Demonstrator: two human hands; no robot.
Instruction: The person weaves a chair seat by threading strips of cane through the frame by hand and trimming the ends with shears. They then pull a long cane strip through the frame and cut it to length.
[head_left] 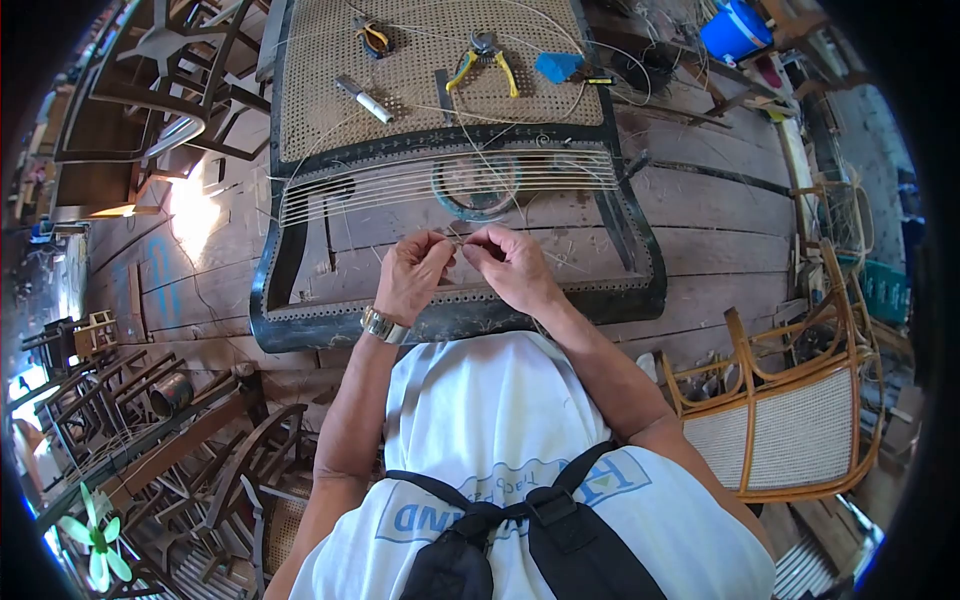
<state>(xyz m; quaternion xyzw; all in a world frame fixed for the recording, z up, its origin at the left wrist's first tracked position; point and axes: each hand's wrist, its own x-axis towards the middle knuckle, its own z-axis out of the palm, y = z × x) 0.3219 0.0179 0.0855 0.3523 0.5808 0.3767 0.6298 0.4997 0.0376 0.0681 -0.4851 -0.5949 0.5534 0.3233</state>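
My left hand [412, 272] and my right hand [512, 268] are close together above the opening of a dark chair frame [480, 318]. Both are closed in a pinch, with a thin cane strand [455, 239] between the fingertips; its ends are too fine to follow. Just beyond my hands, several pale cane strands [400, 188] run side to side across the frame. Small holes line the frame's edge. Farther off, a woven cane panel [330, 65] carries yellow-handled cutters [484, 66], small pliers [374, 38], a white-ended tool [366, 99] and a blue lump [558, 67].
Below the strands, a round teal-rimmed object [440, 188] lies on the plank floor [700, 235]. Dark wooden chairs [150, 80] are piled at left, and a rattan chair [790, 430] stands at right. A blue bucket [736, 32] is at the back right.
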